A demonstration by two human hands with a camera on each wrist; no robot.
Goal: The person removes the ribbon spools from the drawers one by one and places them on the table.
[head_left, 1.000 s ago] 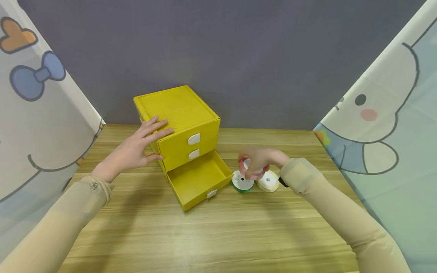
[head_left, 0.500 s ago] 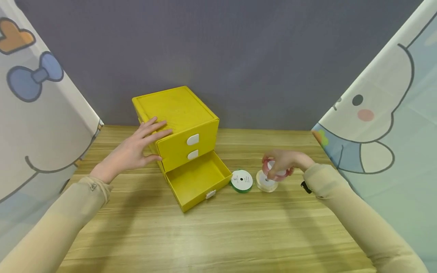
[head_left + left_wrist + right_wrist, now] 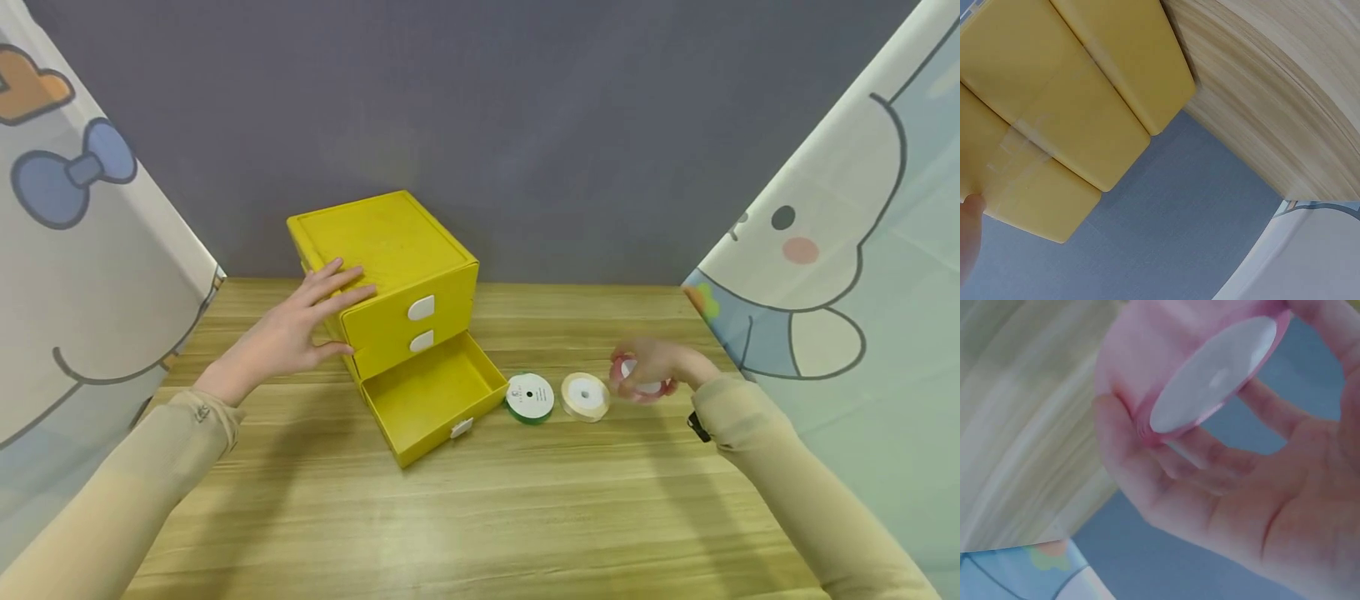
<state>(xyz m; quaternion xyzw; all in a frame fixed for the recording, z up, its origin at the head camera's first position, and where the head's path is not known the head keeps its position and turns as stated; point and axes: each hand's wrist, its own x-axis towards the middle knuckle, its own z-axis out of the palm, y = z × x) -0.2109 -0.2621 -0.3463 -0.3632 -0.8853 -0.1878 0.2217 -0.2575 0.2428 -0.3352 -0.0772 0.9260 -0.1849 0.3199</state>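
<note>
My right hand (image 3: 656, 365) grips a spool of pink ribbon (image 3: 637, 388) just right of two other spools; in the right wrist view the fingers curl around the pink ribbon spool (image 3: 1147, 356) and its white face. A cream ribbon spool (image 3: 586, 397) lies flat on the table, and left of it lies a green ribbon spool (image 3: 530, 398) with a printed white face. My left hand (image 3: 296, 325) rests with spread fingers on the top edge and side of the yellow drawer box (image 3: 382, 242). The bottom drawer (image 3: 431, 400) is pulled out, with nothing in it.
The wooden table (image 3: 480, 517) reaches to a dark grey backdrop (image 3: 480, 142). Cartoon-print cloths (image 3: 840, 250) stand at both sides. The open drawer's front corner juts out beside the green spool.
My right hand has carried the pink ribbon spool to the right, from above the green and cream spools to beside the cream one. My left hand stays on the box.
</note>
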